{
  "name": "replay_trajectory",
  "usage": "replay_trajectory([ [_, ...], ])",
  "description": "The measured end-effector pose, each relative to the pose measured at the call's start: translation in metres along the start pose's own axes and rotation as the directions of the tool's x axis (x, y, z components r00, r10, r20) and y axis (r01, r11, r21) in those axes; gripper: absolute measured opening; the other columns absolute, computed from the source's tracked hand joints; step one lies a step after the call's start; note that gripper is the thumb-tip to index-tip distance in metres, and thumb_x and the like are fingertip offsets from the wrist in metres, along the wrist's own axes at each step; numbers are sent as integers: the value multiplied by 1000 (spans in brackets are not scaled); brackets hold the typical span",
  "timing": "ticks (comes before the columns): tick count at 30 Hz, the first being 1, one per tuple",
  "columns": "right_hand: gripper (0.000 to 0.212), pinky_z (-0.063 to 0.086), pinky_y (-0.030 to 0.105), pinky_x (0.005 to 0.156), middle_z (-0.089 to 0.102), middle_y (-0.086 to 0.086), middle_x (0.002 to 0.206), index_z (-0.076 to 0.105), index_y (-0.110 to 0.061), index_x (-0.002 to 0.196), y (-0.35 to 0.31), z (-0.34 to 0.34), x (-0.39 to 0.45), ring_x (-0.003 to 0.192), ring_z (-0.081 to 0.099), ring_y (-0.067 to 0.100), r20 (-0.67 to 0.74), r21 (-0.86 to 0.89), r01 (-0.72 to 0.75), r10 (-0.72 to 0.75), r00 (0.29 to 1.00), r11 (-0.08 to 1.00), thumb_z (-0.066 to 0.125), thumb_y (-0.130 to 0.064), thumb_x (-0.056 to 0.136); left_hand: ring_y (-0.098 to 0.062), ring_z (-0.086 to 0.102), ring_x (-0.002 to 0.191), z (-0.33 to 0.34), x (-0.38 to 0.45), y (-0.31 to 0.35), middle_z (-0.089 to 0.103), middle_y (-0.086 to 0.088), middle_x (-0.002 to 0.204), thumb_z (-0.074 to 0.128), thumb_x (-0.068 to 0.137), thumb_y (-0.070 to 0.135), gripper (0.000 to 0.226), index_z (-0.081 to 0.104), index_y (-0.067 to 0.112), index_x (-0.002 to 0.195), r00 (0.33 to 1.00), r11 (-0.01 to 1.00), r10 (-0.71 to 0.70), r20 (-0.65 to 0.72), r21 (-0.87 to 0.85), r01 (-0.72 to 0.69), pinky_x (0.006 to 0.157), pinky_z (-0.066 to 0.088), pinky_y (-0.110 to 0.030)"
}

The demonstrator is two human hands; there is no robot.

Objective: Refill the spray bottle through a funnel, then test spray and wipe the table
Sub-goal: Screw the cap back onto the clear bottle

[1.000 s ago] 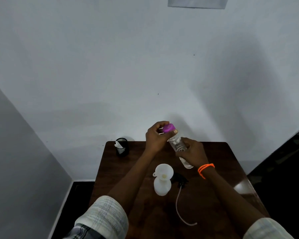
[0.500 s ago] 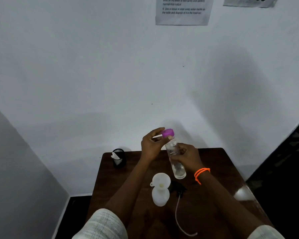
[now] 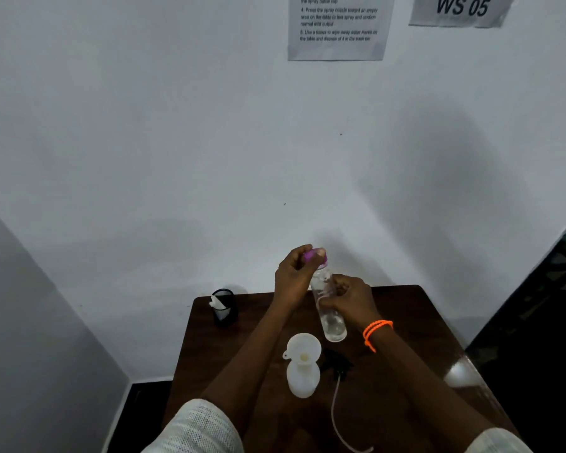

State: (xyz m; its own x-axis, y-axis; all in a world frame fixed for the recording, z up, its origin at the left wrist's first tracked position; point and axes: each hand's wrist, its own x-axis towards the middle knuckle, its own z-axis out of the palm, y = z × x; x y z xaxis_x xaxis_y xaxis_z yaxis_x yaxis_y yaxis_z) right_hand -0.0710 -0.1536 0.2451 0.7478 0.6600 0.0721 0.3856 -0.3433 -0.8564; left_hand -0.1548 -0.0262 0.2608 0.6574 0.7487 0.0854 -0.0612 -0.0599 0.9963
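1. The right hand (image 3: 347, 297) has its fingers wrapped around the middle of a clear water bottle (image 3: 329, 308), holding it tilted above the worktop (image 3: 415, 322), the base toward the person.
2. The left hand (image 3: 293, 279) reaches over the bottle's top, its fingers curled around the purple cap (image 3: 314, 257), which sits on the bottle's neck.
3. A little water shows in the bottle's lower end, just below the right hand's fingers.
4. Nearer the person than both sets of fingers, a white spray bottle (image 3: 303, 379) stands upright on the worktop with a white funnel (image 3: 303, 348) set in its mouth.
5. Just right of it lies the black spray head (image 3: 335, 362), its thin tube (image 3: 335, 416) trailing toward the person.
6. Left of the left hand's fingers, at the worktop's far corner, stands a black mesh holder (image 3: 224, 308) with something white inside.
7. An orange band (image 3: 376, 331) circles the right wrist.
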Motion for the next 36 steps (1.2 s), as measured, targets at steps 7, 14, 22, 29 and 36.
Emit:
replay_trajectory([
  [7,45,59,34,72,76,-7,83,76,-23,88,-6,-1,0,78,71,9,-14,19,-8,8,1000,1000,80,-37,46,-16,71,99,-6,2,1,74,1,102,86,68,49,57,67,31,118,999,995,-20,-49,-104,15,93,57,-36],
  [14,40,62,43,78,77,-4,83,76,-20,87,-5,-2,2,79,73,13,12,72,-22,21,1000,997,82,-30,48,-25,70,104,-12,-4,-2,74,-10,108,65,96,21,20,71,9,111,1000,958,19,-17,-287,-23,96,56,-44],
  [22,35,61,40,76,77,-5,81,76,-21,84,-9,5,1,77,73,11,28,61,23,-25,999,998,83,-28,50,-9,67,104,-3,-4,10,71,8,112,74,88,28,30,68,23,117,996,988,9,91,-152,5,84,53,-17],
  [29,31,62,41,79,77,-1,82,77,-21,83,-12,-1,2,80,74,17,18,140,-29,26,999,990,86,-5,58,-38,65,113,-10,5,-4,72,-18,113,65,96,30,31,70,2,108,1000,942,-11,23,-336,18,97,54,-46],
  [36,38,62,37,77,77,-6,83,77,-22,87,-12,4,6,79,73,10,24,95,7,-9,1000,995,84,-24,49,-8,70,97,-6,-2,12,76,-3,104,66,91,41,33,75,14,107,995,981,11,99,-194,8,86,53,-26],
])
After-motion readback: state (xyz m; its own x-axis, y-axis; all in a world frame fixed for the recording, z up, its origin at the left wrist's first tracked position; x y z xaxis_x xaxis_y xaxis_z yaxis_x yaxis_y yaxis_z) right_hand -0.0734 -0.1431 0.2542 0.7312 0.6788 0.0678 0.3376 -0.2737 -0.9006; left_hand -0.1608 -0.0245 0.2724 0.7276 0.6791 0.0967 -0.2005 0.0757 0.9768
